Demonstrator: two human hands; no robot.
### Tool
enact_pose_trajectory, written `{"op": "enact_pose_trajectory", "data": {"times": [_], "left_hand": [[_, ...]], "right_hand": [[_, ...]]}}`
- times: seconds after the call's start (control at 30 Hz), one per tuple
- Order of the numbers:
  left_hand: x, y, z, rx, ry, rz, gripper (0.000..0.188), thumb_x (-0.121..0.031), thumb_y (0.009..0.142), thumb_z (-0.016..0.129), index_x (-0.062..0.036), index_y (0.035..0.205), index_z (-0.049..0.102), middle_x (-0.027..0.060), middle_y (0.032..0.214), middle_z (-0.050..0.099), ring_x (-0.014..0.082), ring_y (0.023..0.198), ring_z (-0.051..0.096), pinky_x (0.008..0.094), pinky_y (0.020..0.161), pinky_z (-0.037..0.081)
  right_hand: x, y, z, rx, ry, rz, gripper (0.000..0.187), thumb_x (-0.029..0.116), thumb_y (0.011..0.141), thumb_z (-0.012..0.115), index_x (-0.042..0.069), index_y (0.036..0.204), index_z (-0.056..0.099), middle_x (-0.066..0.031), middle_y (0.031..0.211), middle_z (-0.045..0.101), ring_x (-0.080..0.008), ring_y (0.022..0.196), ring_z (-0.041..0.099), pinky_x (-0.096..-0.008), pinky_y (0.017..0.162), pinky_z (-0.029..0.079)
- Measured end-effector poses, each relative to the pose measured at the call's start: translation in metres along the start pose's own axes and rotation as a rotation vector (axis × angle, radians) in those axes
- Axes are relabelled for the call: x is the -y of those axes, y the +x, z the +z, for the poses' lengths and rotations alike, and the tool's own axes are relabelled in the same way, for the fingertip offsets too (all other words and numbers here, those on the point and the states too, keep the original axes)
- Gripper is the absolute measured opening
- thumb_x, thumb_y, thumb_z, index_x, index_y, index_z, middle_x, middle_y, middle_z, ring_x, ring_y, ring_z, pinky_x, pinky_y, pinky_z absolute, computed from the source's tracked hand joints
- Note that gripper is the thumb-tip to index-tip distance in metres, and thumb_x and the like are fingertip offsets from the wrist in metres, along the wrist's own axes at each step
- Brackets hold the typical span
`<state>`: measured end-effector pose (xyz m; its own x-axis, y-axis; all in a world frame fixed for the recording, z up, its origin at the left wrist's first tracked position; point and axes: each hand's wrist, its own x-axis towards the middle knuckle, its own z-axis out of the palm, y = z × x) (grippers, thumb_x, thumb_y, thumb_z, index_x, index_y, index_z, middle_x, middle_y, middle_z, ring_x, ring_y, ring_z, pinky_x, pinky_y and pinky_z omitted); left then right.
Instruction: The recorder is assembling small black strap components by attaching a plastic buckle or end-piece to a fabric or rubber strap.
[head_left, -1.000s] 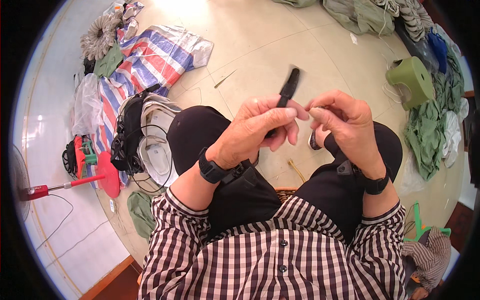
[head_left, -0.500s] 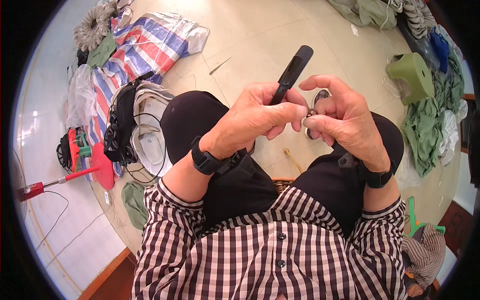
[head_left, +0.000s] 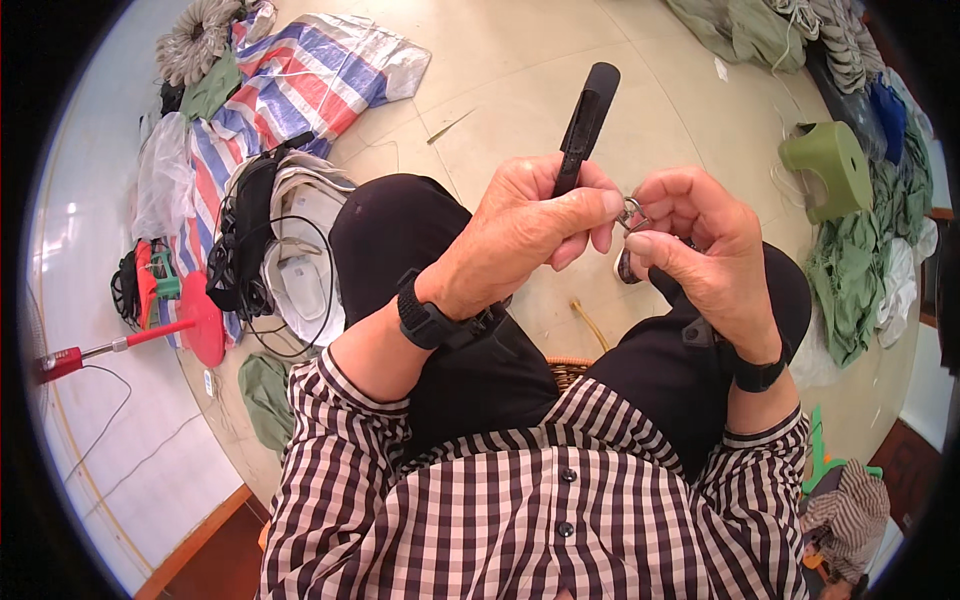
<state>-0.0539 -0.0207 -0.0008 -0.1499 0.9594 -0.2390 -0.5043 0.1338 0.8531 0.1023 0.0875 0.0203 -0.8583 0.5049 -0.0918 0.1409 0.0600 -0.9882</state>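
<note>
My left hand [head_left: 530,225] is closed round the lower end of a long, slim black piece [head_left: 590,115], which points up and away; its exact kind I cannot make out. A small metal ring [head_left: 629,212] sticks out at the tip of my left thumb. From the other side my right hand [head_left: 705,235] meets the ring, thumb below and forefinger above, with the remaining fingers curled. How the ring joins the black piece is hidden behind my left fingers. Both hands are raised above the gap between my knees.
A striped woven sheet [head_left: 310,75] lies at the far left, by a white container [head_left: 300,285] with black cables. To the left is a red disc on a pole [head_left: 205,320]. A green stool [head_left: 828,170] and green cloth [head_left: 850,285] are at the right. A wicker edge [head_left: 567,372] shows between my legs.
The black piece and my left hand have moved slightly up. My right thumb and forefinger have parted a little, so more of the metal ring shows between my hands.
</note>
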Motion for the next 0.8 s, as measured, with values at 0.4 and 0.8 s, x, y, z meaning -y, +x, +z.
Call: {"op": "enact_pose_trajectory", "data": {"times": [0.4, 0.8], "left_hand": [[0.005, -0.001, 0.004, -0.047, -0.13, 0.058, 0.012, -0.013, 0.089, 0.056, -0.0009, 0.086, 0.059, 0.006, 0.069, 0.059, 0.0041, 0.047, 0.043, 0.0155, 0.042, 0.032], [0.003, -0.002, 0.0, 0.019, -0.188, 0.02, 0.013, -0.012, 0.089, 0.052, -0.0008, 0.087, 0.057, 0.0069, 0.07, 0.058, 0.0041, 0.046, 0.042, 0.0163, 0.042, 0.031]], "right_hand": [[-0.009, -0.001, 0.016, -0.202, -0.266, -0.27, 0.028, -0.005, 0.076, 0.066, -0.001, 0.101, 0.054, -0.0055, 0.078, 0.061, -0.0087, 0.069, 0.059, -0.0209, 0.061, 0.048], [-0.003, 0.0, 0.012, -0.147, 0.057, -0.102, 0.022, -0.003, 0.08, 0.064, -0.001, 0.1, 0.055, -0.0023, 0.082, 0.061, -0.006, 0.072, 0.057, -0.0187, 0.064, 0.046]]}}
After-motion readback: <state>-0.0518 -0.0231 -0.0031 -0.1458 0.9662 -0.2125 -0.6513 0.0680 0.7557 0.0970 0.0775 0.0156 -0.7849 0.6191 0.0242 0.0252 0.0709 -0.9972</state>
